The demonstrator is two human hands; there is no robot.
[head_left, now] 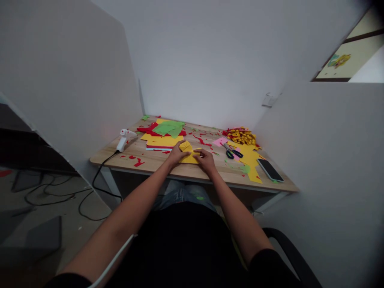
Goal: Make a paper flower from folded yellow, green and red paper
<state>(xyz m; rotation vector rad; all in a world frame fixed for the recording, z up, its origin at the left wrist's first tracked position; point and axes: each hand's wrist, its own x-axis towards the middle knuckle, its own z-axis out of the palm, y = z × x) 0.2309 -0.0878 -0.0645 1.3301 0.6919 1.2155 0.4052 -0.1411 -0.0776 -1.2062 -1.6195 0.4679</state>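
Your left hand is pinching the yellow paper at its left side, fingers curled with little room between them and the thumb; the fingers' far undersides are hidden. Your right hand is holding the same paper's right side between thumb and bent fingertips, partly covering it, so its full outline and the exact folds under your fingers are hard to make out. The paper is lying between your hands near the front edge of the table, its upper left part showing crease lines.

Just beyond your left hand, a stack of colored sheets is lying partly beneath green tissue and red tissue, which are hiding some of its edges. Farther left, a white glue gun is standing with its black cord hanging over the edge.

To the right of your right hand, dark-handled scissors are resting near pink paper and yellow scraps. A phone is lying farther right, and behind it a yellow-and-red folded bundle is sitting, too small to read in detail.
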